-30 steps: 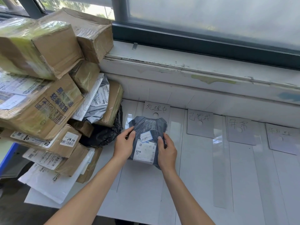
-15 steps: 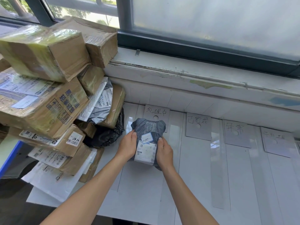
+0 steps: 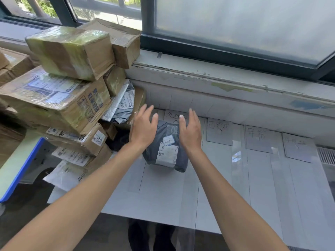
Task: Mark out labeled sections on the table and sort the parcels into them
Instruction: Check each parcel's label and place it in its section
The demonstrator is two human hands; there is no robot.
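A dark grey poly-bag parcel [image 3: 165, 151] with a white shipping label lies on the white table [image 3: 235, 187] in the leftmost marked section, just below the first handwritten label card [image 3: 175, 115]. My left hand [image 3: 144, 128] hovers over the parcel's left side with straight, spread fingers. Over its right side is my right hand [image 3: 190, 131], also open. Neither hand holds anything. Three more label cards, the second [image 3: 219, 131], third [image 3: 258, 139] and fourth [image 3: 297, 147], lie in a row to the right.
A tall pile of taped cardboard boxes [image 3: 59, 98] and grey mailer bags [image 3: 121, 107] fills the left, leaning against the window sill [image 3: 217, 77]. Clear tape strips [image 3: 239, 178] divide the table into sections. A blue-edged surface [image 3: 20, 167] sits at the lower left.
Both hands have let go of the grey parcel and lifted off it with fingers spread. The parcel now lies on its own in the leftmost section.
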